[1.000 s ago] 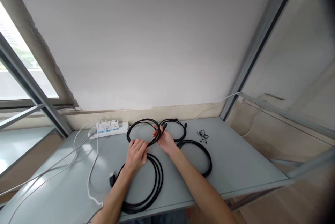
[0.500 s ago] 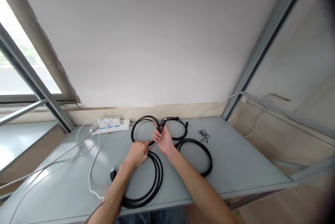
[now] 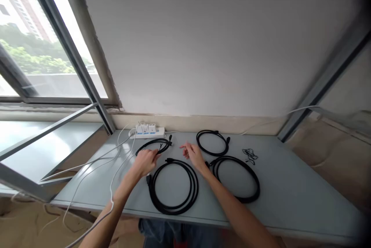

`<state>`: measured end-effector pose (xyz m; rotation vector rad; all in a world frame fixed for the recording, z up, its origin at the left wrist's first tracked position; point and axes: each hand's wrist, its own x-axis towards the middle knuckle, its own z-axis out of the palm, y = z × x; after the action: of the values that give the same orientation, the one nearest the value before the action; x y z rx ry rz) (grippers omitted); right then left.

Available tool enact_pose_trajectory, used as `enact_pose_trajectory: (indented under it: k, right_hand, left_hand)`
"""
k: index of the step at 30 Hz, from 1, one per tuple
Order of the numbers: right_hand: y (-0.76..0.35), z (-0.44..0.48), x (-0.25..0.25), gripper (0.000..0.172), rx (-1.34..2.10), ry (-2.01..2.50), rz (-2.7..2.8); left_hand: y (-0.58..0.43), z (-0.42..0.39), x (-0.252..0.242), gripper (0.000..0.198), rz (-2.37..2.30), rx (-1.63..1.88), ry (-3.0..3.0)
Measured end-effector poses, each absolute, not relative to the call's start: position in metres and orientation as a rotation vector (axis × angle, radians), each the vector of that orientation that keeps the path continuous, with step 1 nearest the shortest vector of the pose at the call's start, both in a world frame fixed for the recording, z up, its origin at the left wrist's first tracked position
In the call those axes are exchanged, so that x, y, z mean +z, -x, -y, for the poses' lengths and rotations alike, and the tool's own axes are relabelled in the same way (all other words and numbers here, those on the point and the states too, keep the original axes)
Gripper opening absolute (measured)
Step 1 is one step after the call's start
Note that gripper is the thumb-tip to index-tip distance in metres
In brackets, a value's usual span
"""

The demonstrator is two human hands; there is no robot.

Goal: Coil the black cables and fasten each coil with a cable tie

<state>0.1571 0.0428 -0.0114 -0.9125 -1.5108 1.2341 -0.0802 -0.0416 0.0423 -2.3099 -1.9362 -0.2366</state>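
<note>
My left hand is closed on the near edge of a coiled black cable at the back left, whose plug end points up and right. A few paces of table to its right, my right hand hangs with the index finger stretched out and the others loosely bent, holding nothing. Below and between the hands lies a larger black cable coil with its connectors on its left and top. Another thick coil rests right of my right forearm, and a smaller coil lies behind my right hand.
A white power strip with plugs in it stands against the wall. White cords run from it across the table's left side and over my left forearm. Thin black ties lie at the right. Metal posts rise at both sides.
My right hand has let go of the black cable coil. My left hand has carried that coil left, down in front of the power strip. The view has swung to the left.
</note>
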Motion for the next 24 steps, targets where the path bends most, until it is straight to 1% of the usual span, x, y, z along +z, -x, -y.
enact_pose_trajectory:
  k: [4,5,8,9,10,12,13,14,17,19,22,24]
  right_hand:
    - [-0.151,-0.029,-0.016,0.035,0.805,0.914,1.929]
    - [-0.151,-0.025,-0.017,0.031,0.727,0.911,2.031]
    - [-0.15,-0.017,-0.019,0.04,0.603,0.897,2.278]
    - [-0.15,-0.016,-0.02,0.041,0.586,0.894,2.33]
    - [-0.15,-0.016,-0.02,0.041,0.574,0.894,2.365]
    - [-0.149,-0.017,-0.022,0.039,0.564,0.909,2.386]
    - [-0.148,-0.018,-0.022,0.037,0.56,0.917,2.384]
    - [-0.147,-0.019,-0.024,0.033,0.551,0.921,2.38]
    - [-0.144,-0.022,-0.029,0.02,0.482,0.939,2.373]
    - [-0.145,-0.025,-0.03,0.017,0.425,0.997,2.351]
    - [-0.152,-0.031,-0.025,0.019,0.365,1.142,2.205]
    - [-0.161,-0.035,-0.017,0.026,0.341,1.208,2.039]
  left_hand:
    - [0.11,0.052,0.028,0.033,1.981,-0.432,2.302]
    - [0.116,0.054,0.022,0.032,1.955,-0.484,2.31]
    - [0.131,0.065,0.006,0.034,1.899,-0.538,2.331]
    - [0.137,0.069,0.001,0.037,1.899,-0.555,2.319]
    - [0.141,0.073,-0.003,0.045,1.898,-0.588,2.295]
    - [0.147,0.081,-0.005,0.069,1.889,-0.704,2.215]
    - [0.147,0.084,-0.003,0.075,1.883,-0.769,2.191]
    - [0.146,0.085,0.0,0.077,1.874,-0.834,2.187]
    - [0.125,0.082,0.016,0.066,1.818,-1.014,2.264]
    - [0.101,0.073,0.026,0.057,1.743,-1.122,2.355]
    - [0.058,0.051,0.032,0.052,1.632,-1.237,2.45]
    - [0.029,0.033,0.032,0.053,1.534,-1.263,2.486]
